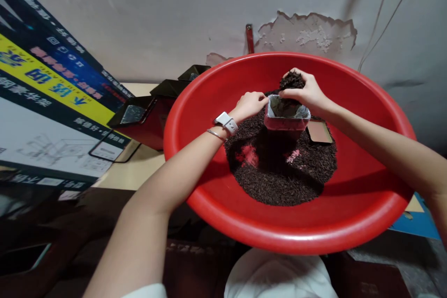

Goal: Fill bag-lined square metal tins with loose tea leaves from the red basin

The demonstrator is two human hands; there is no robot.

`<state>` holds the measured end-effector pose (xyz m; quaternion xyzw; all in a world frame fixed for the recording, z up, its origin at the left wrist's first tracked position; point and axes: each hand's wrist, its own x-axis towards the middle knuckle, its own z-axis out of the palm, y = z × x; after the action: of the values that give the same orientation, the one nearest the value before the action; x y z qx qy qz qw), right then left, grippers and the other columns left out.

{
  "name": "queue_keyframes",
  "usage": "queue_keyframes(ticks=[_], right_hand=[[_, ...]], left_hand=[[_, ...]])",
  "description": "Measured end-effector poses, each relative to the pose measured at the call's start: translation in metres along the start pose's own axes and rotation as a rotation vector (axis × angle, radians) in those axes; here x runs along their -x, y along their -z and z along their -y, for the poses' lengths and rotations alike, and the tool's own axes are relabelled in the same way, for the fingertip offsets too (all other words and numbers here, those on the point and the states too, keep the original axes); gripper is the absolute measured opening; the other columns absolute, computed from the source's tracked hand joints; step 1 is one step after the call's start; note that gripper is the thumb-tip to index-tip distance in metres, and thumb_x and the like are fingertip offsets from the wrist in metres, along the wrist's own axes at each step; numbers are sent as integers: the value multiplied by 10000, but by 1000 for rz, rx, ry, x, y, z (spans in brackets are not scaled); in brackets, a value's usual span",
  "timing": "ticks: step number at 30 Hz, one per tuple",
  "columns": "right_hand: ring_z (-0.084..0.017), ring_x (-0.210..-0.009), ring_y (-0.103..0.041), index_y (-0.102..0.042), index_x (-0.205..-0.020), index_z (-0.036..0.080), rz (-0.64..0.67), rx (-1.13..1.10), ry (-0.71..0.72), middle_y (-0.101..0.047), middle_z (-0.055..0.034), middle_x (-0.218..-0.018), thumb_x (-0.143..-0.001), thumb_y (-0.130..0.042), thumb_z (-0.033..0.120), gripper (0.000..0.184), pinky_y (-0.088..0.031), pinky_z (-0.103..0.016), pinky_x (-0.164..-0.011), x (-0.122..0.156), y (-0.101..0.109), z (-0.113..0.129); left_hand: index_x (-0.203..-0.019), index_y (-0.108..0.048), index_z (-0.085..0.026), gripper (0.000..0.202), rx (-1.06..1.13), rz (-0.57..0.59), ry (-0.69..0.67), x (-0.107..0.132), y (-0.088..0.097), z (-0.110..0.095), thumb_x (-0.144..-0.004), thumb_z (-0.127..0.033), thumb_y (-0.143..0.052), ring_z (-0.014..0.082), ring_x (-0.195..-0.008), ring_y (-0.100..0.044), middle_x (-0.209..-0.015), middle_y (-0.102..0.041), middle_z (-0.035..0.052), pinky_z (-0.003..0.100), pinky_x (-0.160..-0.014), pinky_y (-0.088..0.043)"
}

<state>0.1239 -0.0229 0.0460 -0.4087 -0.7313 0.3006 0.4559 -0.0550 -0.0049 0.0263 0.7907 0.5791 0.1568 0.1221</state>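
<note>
The small box (287, 125) stands in the big red tub (289, 241), toward 12 o'clock from the tub's middle. It has four sides and an open top. A crinkly, shiny gray liner (298, 111) shows inside its rim, and its front is reddish and goes dark in the shade. The right hand (310, 89), at 1 o'clock from the box, has its fingers curled around a clump (292, 80) of dark, dry bits, just over the opening. The left hand (249, 103) is at 10 o'clock, with its fingertips at the box's corner; I cannot tell if they pinch the liner. Close beside the box, at 4 o'clock, a flat pinkish piece (319, 131) with a goldish edge lies on the loose bits (279, 191). The tub's smooth, round side gives wide room at 3 o'clock and a good strip at 6 o'clock. At 12 o'clock, its far rim is close to the gray wall (157, 23), where the paint is peeling. The loose bits look thin and crumbly, like tiny twigs, with pink spots showing through. Dark boxes (151, 126) sit outside the tub at 10 o'clock, near a big printed board (52, 74).
</note>
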Motion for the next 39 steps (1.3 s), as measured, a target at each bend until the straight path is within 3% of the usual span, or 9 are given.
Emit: queue_keyframes(ticks=[3, 8, 14, 26, 35, 39], right_hand=[[-161, -741, -515, -497, -765, 180, -106, -38, -38, -494, 4, -721, -635, -679, 285, 247, -496, -381, -748, -9, 10, -20], [-172, -778, -518, -485, -780, 190, -105, -63, -67, -487, -1, -744, -653, -691, 361, 297, -510, -382, -714, -12, 12, -35], [-159, -749, -528, -500, -794, 189, -60, -85, -77, -536, -8, -770, -638, -715, 405, 343, -512, -361, -697, -9, 6, -35], [-157, -760, -554, -594, -791, 175, -67, -79, -57, -609, -21, -788, -639, -730, 459, 350, -488, -360, -804, -5, 5, -33], [-130, -739, -536, -624, -818, 159, -100, -59, -76, -590, -4, -744, -687, -692, 417, 298, -456, -290, -761, -5, 4, -32], [-124, -736, -529, -597, -775, 156, -94, -39, -72, -570, -8, -742, -772, -611, 460, 304, -454, -285, -759, -6, 4, -32]], left_hand=[[-1037, -685, -194, 375, -7, 21, -10, -1, -5, 2, -896, -395, -402, 221, -965, -616, -1099, -695, 88, 313, -845, -439], [-1027, -688, -187, 389, -15, 21, -26, -2, -8, 4, -898, -397, -388, 236, -972, -617, -1102, -692, 102, 320, -832, -441], [-1027, -686, -196, 404, -37, 33, -5, -1, -7, 2, -904, -413, -367, 229, -964, -619, -1094, -695, 93, 313, -832, -443], [-1042, -680, -206, 431, -53, 47, 7, 0, -8, 1, -903, -439, -345, 250, -995, -615, -1118, -683, 108, 335, -852, -444], [-1033, -678, -206, 446, -78, 44, -4, -1, -9, 3, -904, -447, -325, 248, -966, -617, -1092, -691, 102, 337, -837, -448], [-1019, -680, -199, 439, -84, 46, -17, -1, -9, 3, -905, -434, -327, 253, -945, -619, -1075, -694, 105, 341, -825, -449]])
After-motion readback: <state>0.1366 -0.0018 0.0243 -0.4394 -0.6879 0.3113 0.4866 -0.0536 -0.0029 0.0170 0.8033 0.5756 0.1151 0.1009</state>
